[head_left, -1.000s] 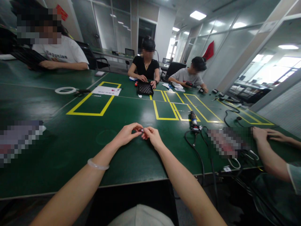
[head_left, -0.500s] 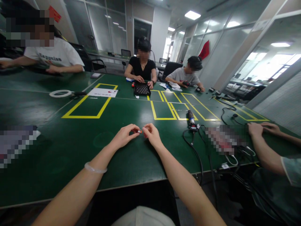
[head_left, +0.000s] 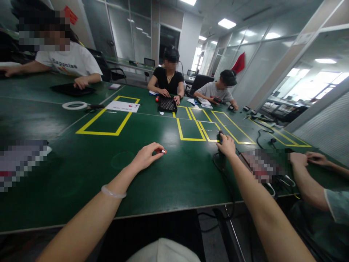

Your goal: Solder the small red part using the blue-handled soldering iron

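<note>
Between the thumb and fingers of my left hand (head_left: 148, 155) is a small orange-red and white piece (head_left: 163, 151), pinched just above the green table (head_left: 174, 174). It is too small to name. Further right, my right hand (head_left: 227, 145) is on a black cylindrical corded tool (head_left: 220, 135), thumb on one side and fingers on the other. Most of the tool's body is hidden under the hand. Its black cord (head_left: 218, 163) loops toward the table's front edge.
Yellow tape outlines (head_left: 191, 139) mark the table. A white ring (head_left: 75, 105) and a paper sheet (head_left: 122, 106) lie left of centre. Opposite, a person handles a black tray (head_left: 167, 104). At right, a co-worker's hand (head_left: 298, 159) rests beside a blurred-out object (head_left: 261, 165) and cables.
My right hand has left the small piece and moved right onto the corded tool. My left hand stays in place, still pinching the piece. The view has shifted slightly.
</note>
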